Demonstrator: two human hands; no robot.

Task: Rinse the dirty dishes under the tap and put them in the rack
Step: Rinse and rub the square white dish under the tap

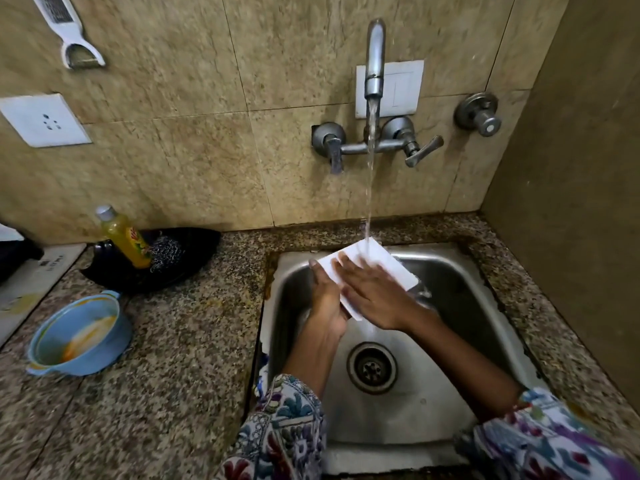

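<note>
A white square plate [388,263] is held tilted over the steel sink [460,306], under the stream of water from the tap [375,60]. My left hand [325,299] grips the plate's left edge from below. My right hand [374,292] lies flat on the plate's upper face, fingers spread. A blue bowl [78,332] with orange residue inside sits on the counter at the left. No rack is in view.
A black pan [194,251] at the back of the granite counter [180,358] holds a yellow soap bottle [126,237] and a steel scrubber [166,252]. A grater [65,26] hangs on the wall above a socket [43,121]. A side wall stands close on the right.
</note>
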